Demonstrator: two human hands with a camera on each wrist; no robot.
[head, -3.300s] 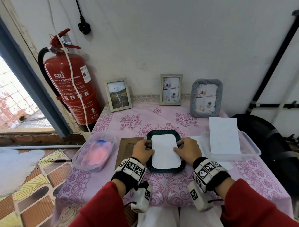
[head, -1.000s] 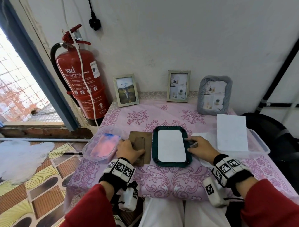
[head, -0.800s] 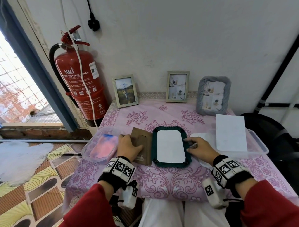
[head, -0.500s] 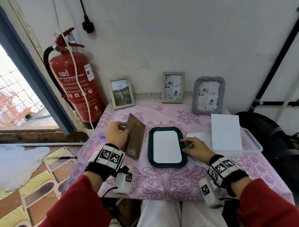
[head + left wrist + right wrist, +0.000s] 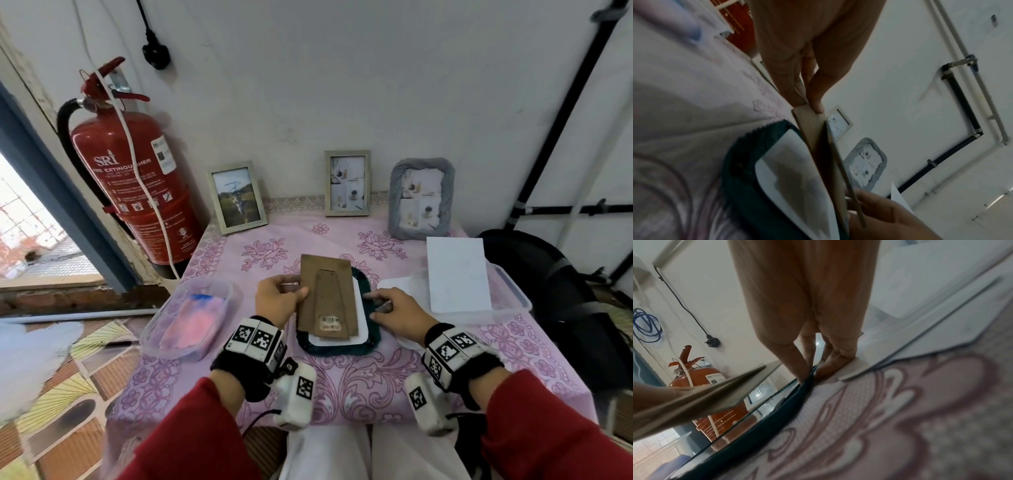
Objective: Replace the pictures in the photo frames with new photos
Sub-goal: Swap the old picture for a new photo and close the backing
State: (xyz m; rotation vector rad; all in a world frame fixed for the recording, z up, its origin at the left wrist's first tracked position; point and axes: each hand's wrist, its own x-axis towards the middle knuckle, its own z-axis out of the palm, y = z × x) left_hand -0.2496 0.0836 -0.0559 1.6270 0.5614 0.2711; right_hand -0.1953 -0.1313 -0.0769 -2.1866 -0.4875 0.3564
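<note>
The fingers point(image 5: 795, 87) of the left hand point(image 5: 277, 301) pinched the left edge of the brown backing board point(image 5: 327, 298), thumb on top, holding it tilted over the dark green frame point(image 5: 337, 347) that lay face down on the table point(image 5: 376, 380). The fingers point(image 5: 797, 366) of the right hand point(image 5: 399, 313) were curled down onto the frame's right rim, pinning it; whether they also gripped something small there I could not tell. A white photo point(image 5: 359, 339) sat in the frame's recess, its lower and right margins showing past the board.

To seat the board well, I judged it should come down square to the recess (stand side up, as it was), far edge first, without sliding across the photo and dragging it askew. The right hand ought to clear the rim only as the board settled. Three other frames point(image 5: 347, 183) stood against the wall, and more white sheets point(image 5: 457, 274) lay on a clear tub point(image 5: 513, 298) to the right.
</note>
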